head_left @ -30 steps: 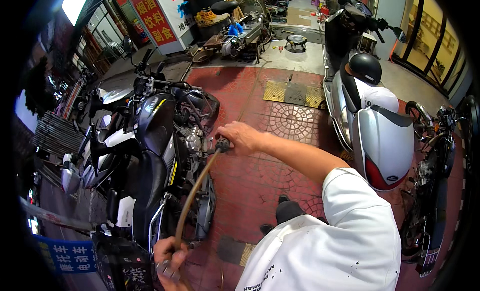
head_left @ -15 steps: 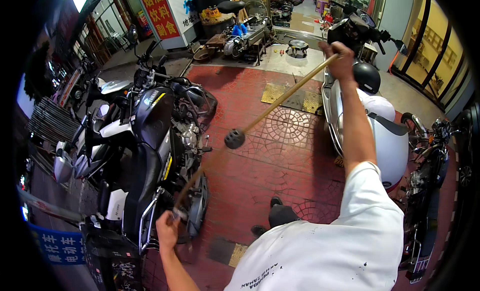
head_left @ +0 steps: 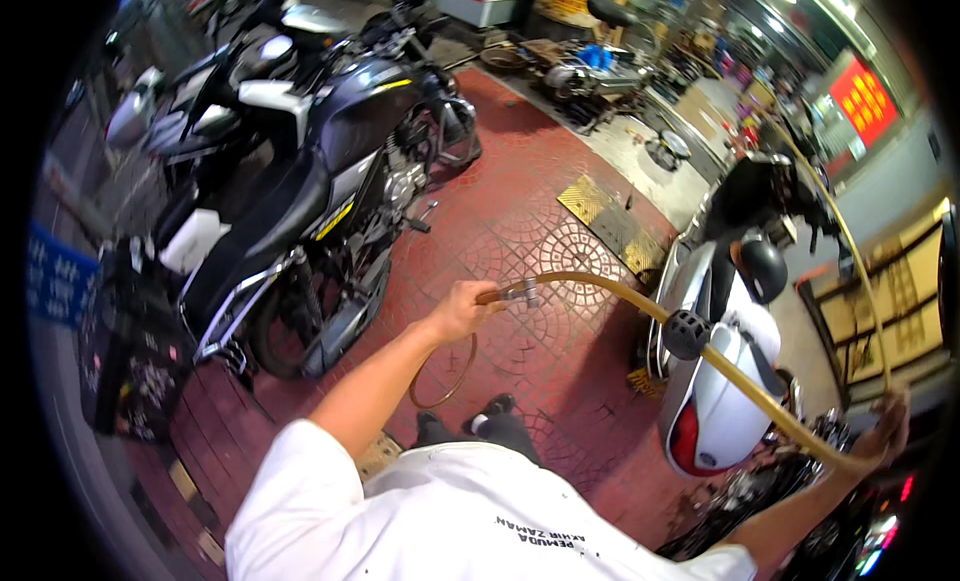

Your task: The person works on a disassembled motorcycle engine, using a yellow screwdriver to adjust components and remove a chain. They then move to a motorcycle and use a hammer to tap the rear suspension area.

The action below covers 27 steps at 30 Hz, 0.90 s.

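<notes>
A yellowish-brown flexible hose (head_left: 755,391) runs in an arc across me between my two hands. My left hand (head_left: 462,309), out in front of me, is closed on the hose beside a metal fitting (head_left: 524,292). Below that hand a thinner end hangs in a loop. A round black slotted piece (head_left: 687,333) sits around the hose, partway between the hands. My right hand (head_left: 880,433), far out to the right and blurred, is closed around the hose. Beyond it, the hose stretches up toward the shop at the far right.
A black motorcycle (head_left: 300,196) stands to my left, with other two-wheelers behind it. On the right is a white scooter (head_left: 722,406) with a black helmet (head_left: 764,269) on it. Yellow-and-black ramps (head_left: 597,209) lie on the red paving. Parts and a stool (head_left: 668,149) stand at the shop front.
My view has turned. My left hand has moved up from beside the motorcycle to the middle, my right hand down and out to the right. The hose, straight before, now bows.
</notes>
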Tool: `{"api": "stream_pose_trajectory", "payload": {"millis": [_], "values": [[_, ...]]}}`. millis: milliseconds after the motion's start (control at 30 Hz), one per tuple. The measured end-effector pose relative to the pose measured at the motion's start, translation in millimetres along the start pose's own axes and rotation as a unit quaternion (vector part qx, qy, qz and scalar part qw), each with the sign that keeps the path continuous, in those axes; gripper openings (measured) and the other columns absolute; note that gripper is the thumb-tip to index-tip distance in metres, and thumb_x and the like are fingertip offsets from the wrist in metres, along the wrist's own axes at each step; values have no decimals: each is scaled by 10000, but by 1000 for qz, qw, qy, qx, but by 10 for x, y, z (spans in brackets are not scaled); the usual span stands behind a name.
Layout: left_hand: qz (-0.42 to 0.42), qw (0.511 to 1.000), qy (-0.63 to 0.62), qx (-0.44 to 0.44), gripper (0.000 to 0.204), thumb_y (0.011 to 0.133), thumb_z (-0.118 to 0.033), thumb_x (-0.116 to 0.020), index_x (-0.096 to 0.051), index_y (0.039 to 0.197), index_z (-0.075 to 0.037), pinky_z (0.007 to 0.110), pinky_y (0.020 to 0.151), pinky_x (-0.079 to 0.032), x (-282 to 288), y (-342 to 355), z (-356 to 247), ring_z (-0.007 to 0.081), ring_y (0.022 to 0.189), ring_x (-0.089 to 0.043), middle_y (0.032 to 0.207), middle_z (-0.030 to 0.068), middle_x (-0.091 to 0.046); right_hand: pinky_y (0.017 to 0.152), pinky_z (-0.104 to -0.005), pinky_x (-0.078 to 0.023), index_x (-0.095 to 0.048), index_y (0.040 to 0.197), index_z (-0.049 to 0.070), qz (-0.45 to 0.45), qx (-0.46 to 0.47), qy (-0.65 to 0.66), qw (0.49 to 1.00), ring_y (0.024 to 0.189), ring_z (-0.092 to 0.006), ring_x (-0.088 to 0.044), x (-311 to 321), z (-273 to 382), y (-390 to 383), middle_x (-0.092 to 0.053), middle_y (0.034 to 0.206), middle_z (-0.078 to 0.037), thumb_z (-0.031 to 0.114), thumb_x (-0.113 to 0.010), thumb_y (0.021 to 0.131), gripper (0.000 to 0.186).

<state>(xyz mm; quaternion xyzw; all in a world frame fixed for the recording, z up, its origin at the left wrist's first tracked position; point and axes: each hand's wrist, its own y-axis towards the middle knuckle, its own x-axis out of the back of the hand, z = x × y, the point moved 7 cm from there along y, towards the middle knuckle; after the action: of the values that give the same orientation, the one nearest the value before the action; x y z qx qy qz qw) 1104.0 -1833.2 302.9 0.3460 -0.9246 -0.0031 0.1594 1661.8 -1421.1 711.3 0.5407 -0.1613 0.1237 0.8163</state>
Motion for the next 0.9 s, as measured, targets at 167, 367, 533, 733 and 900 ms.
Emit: {"api": "stream_pose_trajectory", "payload": {"millis": [167,367,533,733,900], "values": [[21,982,-135,128,273,995,-323,-731,-729,945,-54,262,556,-377,-182,213,408,44,626,-468,664,-49,-522,747,-282,-487,-666,985,-34,-86,33,-82,992,804,-179,-575,-420,1045,-394,-616,913,-100,280,-520,1069,356],[128,991,-10,-23,252,983,-277,-738,-705,963,-28,306,585,-411,-293,253,182,90,654,-514,696,-6,-564,461,-267,-309,-426,709,132,-226,258,-55,938,552,-151,-399,166,2107,-977,-346,639,4,354,-495,1031,397],[64,997,-6,-36,138,940,-169,-737,-685,950,-41,347,630,-445,-111,307,132,139,683,-531,723,80,-572,644,-367,-528,-640,1141,-13,-242,129,-47,961,773,-282,-665,133,1149,-893,-715,1012,-180,199,-556,1044,248],[-104,992,2,69,106,918,-97,-715,-710,1005,-36,354,638,-470,775,-96,712,105,725,-569,730,67,-611,765,-331,-556,-674,956,-59,-91,115,61,987,888,-213,-653,-1938,-75,45,-687,951,-135,103,-526,1063,244],[-220,957,174,78,152,814,-71,-784,-662,885,-14,380,586,-449,1385,-559,764,281,595,-587,705,170,-597,888,-325,-510,-684,1116,-49,5,-11,-28,1000,927,-222,-638,-4287,-587,356,-691,1039,-124,195,-530,1096,289]]}}
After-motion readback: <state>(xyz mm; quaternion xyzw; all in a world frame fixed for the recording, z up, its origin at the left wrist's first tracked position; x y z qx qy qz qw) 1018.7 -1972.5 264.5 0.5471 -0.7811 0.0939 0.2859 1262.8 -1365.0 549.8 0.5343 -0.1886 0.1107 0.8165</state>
